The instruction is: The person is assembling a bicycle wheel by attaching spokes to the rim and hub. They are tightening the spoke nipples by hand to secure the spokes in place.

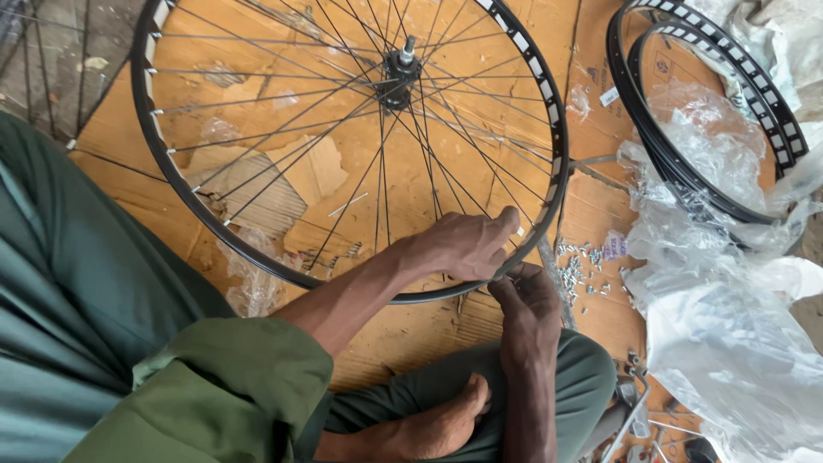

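Spoked bicycle wheel (pixel 257 129) lying flat on cardboard (pixel 411 330), both hands at its near right rim.

Left hand (pixel 467 244) rests over the rim, fingers curled around a spoke end. Right hand (pixel 527 300) pinches a small part at the rim from the near side. Loose spoke nipples (pixel 579 270) lie just right; bare rims (pixel 711 111) sit far right beside plastic wrapping (pixel 729 334).

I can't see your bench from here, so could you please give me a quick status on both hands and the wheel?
Left hand gripping wheel rim. Right hand pinching at rim's near edge. Spoke nipples loose beside it. Nothing blocking.
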